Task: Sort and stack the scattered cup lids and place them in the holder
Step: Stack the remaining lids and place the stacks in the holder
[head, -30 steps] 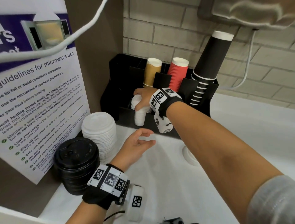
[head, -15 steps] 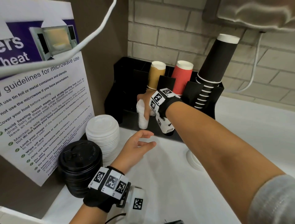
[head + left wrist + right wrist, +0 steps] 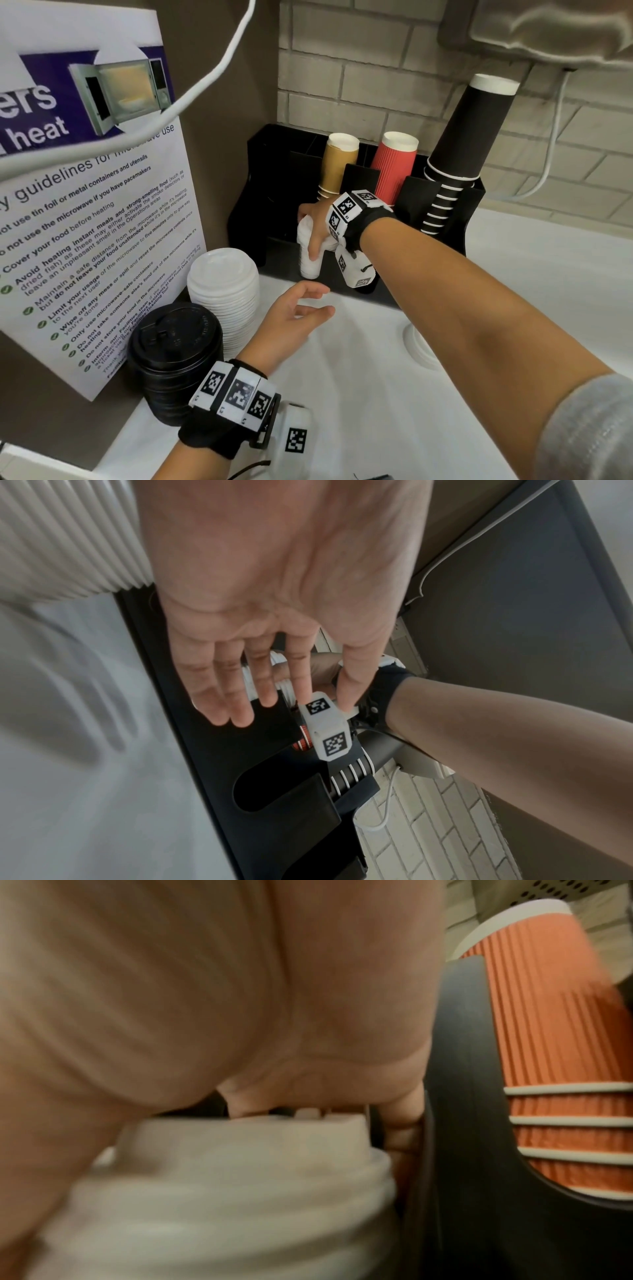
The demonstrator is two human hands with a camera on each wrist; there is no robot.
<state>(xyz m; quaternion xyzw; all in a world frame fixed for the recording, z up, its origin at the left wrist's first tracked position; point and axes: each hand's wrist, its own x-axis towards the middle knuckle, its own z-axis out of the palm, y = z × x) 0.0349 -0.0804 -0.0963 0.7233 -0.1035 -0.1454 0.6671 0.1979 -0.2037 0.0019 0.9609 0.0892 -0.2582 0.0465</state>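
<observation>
My right hand (image 3: 313, 236) grips a small stack of white lids (image 3: 308, 263) and holds it down inside a front compartment of the black holder (image 3: 253, 212). In the right wrist view the same white lids (image 3: 222, 1191) sit blurred under my palm. My left hand (image 3: 301, 308) hovers open and empty above the counter, just in front of the holder, with fingers spread (image 3: 240, 691). On the counter to the left stand a tall stack of white lids (image 3: 222, 291) and a stack of black lids (image 3: 174, 359). A few white lids (image 3: 416, 346) lie partly hidden under my right forearm.
The holder's back slots carry brown cups (image 3: 337, 164), red ribbed cups (image 3: 394, 164) and tall black cups (image 3: 459, 154). A microwave notice (image 3: 96, 219) covers the wall panel at the left, with a white cable (image 3: 205, 85) across it. The white counter (image 3: 513, 274) stretches to the right.
My right hand has lowered the white lid stack deeper into the holder's front compartment. My left hand has stayed in place, open.
</observation>
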